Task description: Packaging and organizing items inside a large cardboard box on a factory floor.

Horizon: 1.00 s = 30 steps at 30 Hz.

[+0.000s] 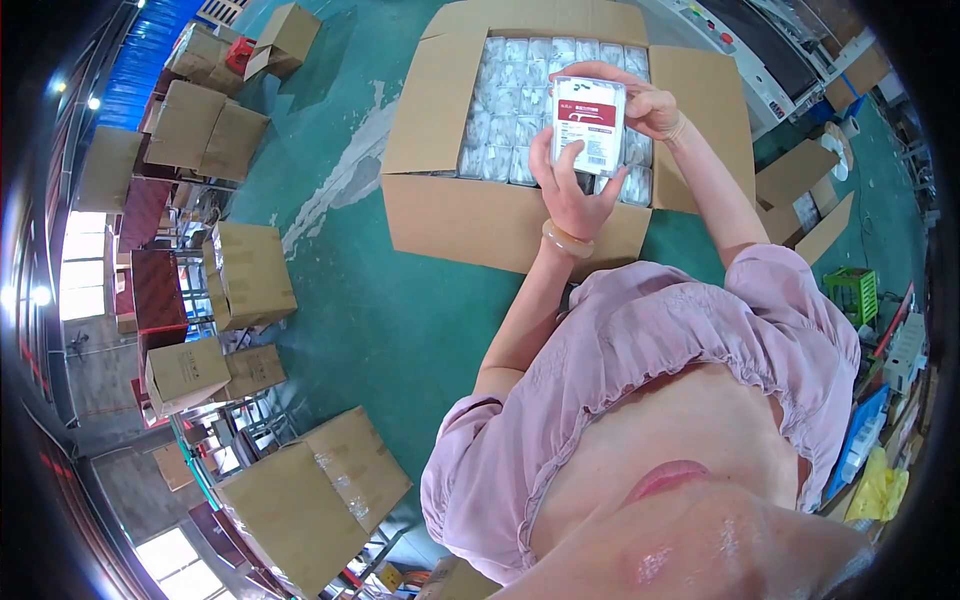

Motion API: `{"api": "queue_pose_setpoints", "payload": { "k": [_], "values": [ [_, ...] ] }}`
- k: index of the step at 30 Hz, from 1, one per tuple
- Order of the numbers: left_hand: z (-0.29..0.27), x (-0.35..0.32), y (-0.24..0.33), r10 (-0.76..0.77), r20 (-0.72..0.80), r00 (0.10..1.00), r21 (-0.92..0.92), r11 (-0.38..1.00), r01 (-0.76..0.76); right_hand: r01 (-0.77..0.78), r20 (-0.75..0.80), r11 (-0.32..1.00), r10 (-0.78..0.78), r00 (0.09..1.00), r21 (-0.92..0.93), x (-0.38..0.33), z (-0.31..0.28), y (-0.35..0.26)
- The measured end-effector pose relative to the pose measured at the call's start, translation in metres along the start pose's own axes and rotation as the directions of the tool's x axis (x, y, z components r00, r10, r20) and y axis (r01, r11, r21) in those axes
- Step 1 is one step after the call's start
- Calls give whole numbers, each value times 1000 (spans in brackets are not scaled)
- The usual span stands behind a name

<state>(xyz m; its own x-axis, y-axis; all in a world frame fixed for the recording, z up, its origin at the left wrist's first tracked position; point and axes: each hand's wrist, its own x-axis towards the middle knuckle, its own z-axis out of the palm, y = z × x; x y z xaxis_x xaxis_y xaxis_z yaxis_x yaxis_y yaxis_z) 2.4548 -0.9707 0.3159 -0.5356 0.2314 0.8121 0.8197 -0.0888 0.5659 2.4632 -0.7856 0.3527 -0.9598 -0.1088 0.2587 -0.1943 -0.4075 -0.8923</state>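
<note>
Both my hands hold one small clear plastic case [590, 122] above a large open carton. The case's white label has a red band with a picture like a floss pick. My left hand [575, 195] grips its lower left, thumb and fingers against the edge and front. My right hand [652, 110] closes round its upper right, fingers along the top edge. Below them the cardboard carton [460, 215] stands with flaps folded out, filled with rows of similar clear packs [500, 100]. My hands and the case hide some of those packs.
Closed cartons [250, 275] and a taped box [310, 490] line the left side on racks. A machine with a dark belt [755, 45] stands at the far right. Beside it are an open carton [795, 190] and a green crate [852, 295]. The floor [370, 330] is green.
</note>
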Motion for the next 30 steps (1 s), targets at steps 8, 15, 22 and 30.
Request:
{"api": "queue_pose_setpoints", "payload": {
  "k": [8, 15, 22, 30],
  "values": [
    [-21, 30, 7, -608, 576, 547, -785, -226, 576, -56, -164, 758, -68, 984, -650, 0, 15, -19],
    [-21, 25, -1, -500, 677, 540, -735, -447, 509, -53, -126, 756, -39, 991, -653, 7, 22, -23],
    [-18, 27, 5, -525, 693, 495, -716, -416, 561, -60, -247, 839, -89, 965, -540, 8, 16, -15],
    [-12, 29, 3, -551, 690, 470, -707, -374, 600, -45, -255, 788, -145, 956, -614, 13, 9, -17]
  ]
}}
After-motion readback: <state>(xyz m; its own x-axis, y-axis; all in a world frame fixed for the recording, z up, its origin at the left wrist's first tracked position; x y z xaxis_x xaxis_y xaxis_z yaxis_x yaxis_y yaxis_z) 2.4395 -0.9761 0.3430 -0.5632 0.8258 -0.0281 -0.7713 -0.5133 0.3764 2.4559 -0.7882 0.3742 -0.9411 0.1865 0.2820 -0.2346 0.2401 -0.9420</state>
